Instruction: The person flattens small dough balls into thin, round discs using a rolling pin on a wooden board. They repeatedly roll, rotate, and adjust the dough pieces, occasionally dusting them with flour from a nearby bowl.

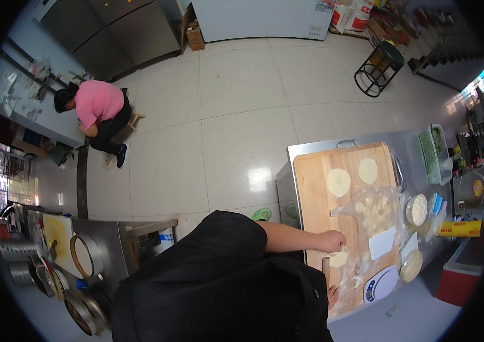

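Observation:
My left hand point(331, 241) is curled at the wooden board's near side, its fingertips pinching the upper edge of a flattened dough round point(338, 258). A wooden rolling pin point(326, 270) lies along the near edge of that round. My right hand point(332, 296) shows only its fingers, at the lower end of the pin; the black garment covers the rest. Two rolled dough rounds point(338, 182) point(368, 171) rest flat toward the board's upper end. Beyond my left hand, several small dough pieces point(374, 213) sit under clear plastic film, with a white scraper point(382, 243) on top.
The wooden board point(314, 192) stands on a steel table point(411, 149). Around it are a digital scale point(381, 284), a bowl of flour point(418, 209), a larger dough lump point(411, 266) and a container of greens point(436, 149). A seated person point(100, 104) bends forward across the room, near a stool point(381, 64).

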The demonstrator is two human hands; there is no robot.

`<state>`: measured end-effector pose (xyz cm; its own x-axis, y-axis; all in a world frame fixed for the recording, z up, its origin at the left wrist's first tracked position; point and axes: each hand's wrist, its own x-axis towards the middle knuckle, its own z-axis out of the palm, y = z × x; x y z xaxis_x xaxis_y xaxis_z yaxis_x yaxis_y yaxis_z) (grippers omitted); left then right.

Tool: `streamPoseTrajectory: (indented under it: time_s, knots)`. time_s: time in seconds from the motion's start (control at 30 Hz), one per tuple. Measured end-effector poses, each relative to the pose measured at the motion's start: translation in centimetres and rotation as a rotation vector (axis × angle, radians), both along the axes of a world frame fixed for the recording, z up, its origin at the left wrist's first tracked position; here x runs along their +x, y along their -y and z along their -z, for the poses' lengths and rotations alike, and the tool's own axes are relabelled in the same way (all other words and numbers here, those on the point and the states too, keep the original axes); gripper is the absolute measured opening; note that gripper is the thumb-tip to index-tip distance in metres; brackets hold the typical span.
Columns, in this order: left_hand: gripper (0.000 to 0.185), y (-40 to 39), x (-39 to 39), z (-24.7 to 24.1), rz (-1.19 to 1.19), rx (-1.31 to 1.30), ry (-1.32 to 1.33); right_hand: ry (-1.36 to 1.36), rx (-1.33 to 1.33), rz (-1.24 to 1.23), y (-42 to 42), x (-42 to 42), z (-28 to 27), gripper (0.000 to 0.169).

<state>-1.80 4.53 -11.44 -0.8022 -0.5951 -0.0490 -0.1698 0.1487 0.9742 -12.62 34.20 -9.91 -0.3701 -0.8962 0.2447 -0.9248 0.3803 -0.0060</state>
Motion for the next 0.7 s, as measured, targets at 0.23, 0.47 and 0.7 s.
streamPoseTrajectory:
  time_s: [0.23, 0.47, 0.7]
  knots:
    - [0.021, 0.1, -0.2, 0.5, -0.024, -0.082, 0.028, 0.022, -0.143, -0.039, -0.3, -0.8, 1.9, 0.054]
    - [0.025, 0.1, -0.2, 0.1, -0.067, -0.066, 0.119, 0.125, -0.052, -0.097, -0.4, -2.2, 1.2, 0.057]
    - [0.028, -0.3, 0.0, -0.4, -0.130, -0.073, 0.181, 0.227, -0.064, -0.074, 0.3, -0.2, -2.6, 0.053]
